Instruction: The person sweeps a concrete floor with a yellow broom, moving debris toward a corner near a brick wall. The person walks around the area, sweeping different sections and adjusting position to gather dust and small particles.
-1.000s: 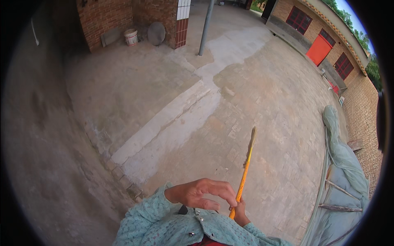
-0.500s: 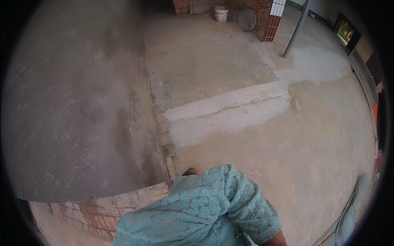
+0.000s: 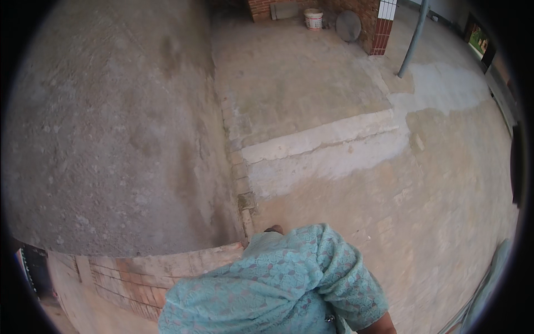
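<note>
Neither of my hands shows. My torso and sleeves in turquoise lace cloth fill the lower middle. Below the right sleeve a short piece of my bare right arm shows, cut off by the lower edge. Just beyond the cloth a small dark brown rounded shape sticks out; its kind I cannot make out. Close on my left stands a rough grey plastered wall, with a brick face at its near end.
A low whitish concrete step crosses the floor ahead. Farther off are a white bucket, a round grey disc, a tiled brick pillar and a slanting grey pole. Pale green material lies at the right rim.
The whole view has swung slightly left, so the wall takes up more of it and the step, bucket and pole sit farther right. My arms look much the same.
</note>
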Action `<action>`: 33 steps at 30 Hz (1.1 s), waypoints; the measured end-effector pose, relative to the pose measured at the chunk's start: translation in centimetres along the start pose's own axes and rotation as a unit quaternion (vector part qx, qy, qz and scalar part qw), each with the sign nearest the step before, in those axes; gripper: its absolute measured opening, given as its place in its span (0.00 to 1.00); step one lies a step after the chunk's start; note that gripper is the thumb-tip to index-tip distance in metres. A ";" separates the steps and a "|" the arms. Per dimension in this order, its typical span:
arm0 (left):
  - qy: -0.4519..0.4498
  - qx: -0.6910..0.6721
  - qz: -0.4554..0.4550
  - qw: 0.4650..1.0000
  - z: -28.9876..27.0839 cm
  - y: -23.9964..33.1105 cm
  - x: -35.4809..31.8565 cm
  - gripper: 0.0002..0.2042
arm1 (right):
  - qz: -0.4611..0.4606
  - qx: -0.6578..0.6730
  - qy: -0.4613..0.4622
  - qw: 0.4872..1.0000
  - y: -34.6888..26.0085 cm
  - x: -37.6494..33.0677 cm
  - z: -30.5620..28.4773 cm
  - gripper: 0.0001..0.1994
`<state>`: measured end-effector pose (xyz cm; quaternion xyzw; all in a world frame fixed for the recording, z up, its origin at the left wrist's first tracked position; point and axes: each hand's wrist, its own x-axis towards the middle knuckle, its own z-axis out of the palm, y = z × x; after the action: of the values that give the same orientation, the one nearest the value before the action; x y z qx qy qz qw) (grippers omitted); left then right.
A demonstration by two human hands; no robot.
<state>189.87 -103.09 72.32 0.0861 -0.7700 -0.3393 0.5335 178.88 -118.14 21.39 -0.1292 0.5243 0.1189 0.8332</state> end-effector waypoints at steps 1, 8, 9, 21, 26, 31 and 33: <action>-0.001 -0.006 -0.001 1.000 -0.1 0.1 0.0 0.11 | -0.002 0.001 0.008 1.000 -0.1 -0.1 -0.7 0.02; 0.071 -0.113 -0.055 0.990 -1.4 -1.5 -4.7 0.11 | 0.022 0.061 0.058 0.996 1.2 -0.9 -6.9 0.03; 0.103 -0.129 -0.100 0.981 -1.5 -1.9 -7.2 0.11 | 0.032 0.073 0.058 0.995 1.8 -0.9 -7.1 0.03; 0.606 -0.049 -0.550 0.573 7.4 1.4 -29.2 0.09 | 0.173 0.064 -0.134 0.974 6.2 1.6 16.4 0.12; 0.494 0.023 -0.601 0.628 8.5 -0.7 -29.3 0.09 | 0.092 0.073 -0.298 0.947 5.0 1.1 24.7 0.18; 0.485 0.087 -0.614 0.617 8.0 -0.9 -30.6 0.09 | -0.038 -0.115 -0.285 0.951 1.2 -5.2 21.4 0.36; 0.483 0.110 -0.625 0.603 7.9 -1.4 -31.5 0.10 | -0.093 -0.162 -0.225 0.956 -0.2 -8.6 17.9 0.42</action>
<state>195.67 -85.13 45.87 0.7559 -0.1901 -0.4118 0.4722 190.39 -112.79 36.66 -0.2806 0.2831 0.1499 0.9048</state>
